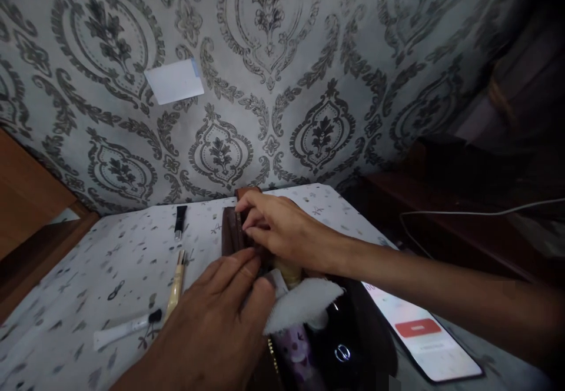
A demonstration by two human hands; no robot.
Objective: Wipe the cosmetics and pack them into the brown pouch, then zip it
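Observation:
A brown zip bag [232,232] lies unzipped on the table, its gold zipper teeth showing along the left side. My left hand [220,302] lies across that side and grips its edge; its fingertips are partly hidden. At the bag's far end, my right hand [276,226] has its fingers curled and pinched on the zipped rim. Inside the bag are a fluffy white pad [304,305], a purple tube with a smiling face [295,347], a glossy black item with a round silver logo [342,353], and a yellowish item [289,270] under my right hand.
Left of the bag lie a small black tube [180,221], a gold-coloured slim item [175,285] and a white tube with a black cap [126,327]. A lit phone [424,335] lies on the right. Patterned wallpaper rises behind the table; a white cable [468,212] runs at right.

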